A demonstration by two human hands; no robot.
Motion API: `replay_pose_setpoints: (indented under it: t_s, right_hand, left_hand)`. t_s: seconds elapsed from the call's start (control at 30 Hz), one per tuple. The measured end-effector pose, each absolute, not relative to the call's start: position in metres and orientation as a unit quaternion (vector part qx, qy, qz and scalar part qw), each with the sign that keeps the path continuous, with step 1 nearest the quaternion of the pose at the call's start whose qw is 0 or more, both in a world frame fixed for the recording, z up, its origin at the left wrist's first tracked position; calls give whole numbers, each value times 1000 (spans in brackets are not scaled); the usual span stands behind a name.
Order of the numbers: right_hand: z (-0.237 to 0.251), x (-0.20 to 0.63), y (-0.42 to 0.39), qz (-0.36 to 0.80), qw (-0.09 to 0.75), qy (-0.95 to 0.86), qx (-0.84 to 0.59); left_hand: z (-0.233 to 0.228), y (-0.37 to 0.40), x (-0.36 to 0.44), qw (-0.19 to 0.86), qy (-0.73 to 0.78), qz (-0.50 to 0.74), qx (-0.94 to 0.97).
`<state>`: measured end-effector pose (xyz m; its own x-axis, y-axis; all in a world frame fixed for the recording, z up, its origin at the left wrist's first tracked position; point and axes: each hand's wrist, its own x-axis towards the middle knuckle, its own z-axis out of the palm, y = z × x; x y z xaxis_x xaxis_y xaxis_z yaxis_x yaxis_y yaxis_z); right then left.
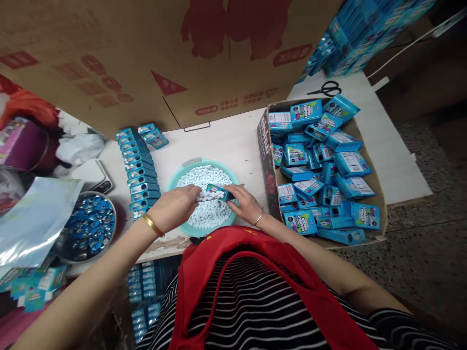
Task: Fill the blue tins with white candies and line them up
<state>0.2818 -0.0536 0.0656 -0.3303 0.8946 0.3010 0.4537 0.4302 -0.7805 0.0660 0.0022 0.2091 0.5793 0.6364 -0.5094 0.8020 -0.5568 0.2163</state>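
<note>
Over a mint-green basin [171, 181] full of small white candies [206, 176], my right hand [246, 204] grips a small blue candy box [216, 188], tilted with its end toward the left. White candies lie along the box's near side and opening. My left hand [178, 206] is closed at the box's left, fingers pinched together beside these candies; what it holds, if anything, is hidden. A row of upright blue boxes [140, 167] stands left of the basin, white candies showing at the tops of a few.
At right, an open carton [268, 163] holds many blue boxes. Black scissors [328, 89] lie behind it. A large cardboard box [127, 58] walls off the back. At left are a metal bowl [114, 214] of blue pieces and a white scale [91, 175].
</note>
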Motion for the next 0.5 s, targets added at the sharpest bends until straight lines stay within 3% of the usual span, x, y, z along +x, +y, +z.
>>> replay_pose_setpoints:
  t_s: [0.2, 0.37, 0.5]
  right_hand:
    - [61, 276, -59, 319, 376, -758, -427]
    - [59, 279, -56, 338, 383, -741, -436]
    - [68, 278, -50, 355, 398, -740, -409]
  left_hand:
    - [244, -10, 103, 144, 418, -284, 851]
    - [242, 0, 78, 184, 404, -178, 878]
    - [192, 20, 59, 242, 373, -39, 895]
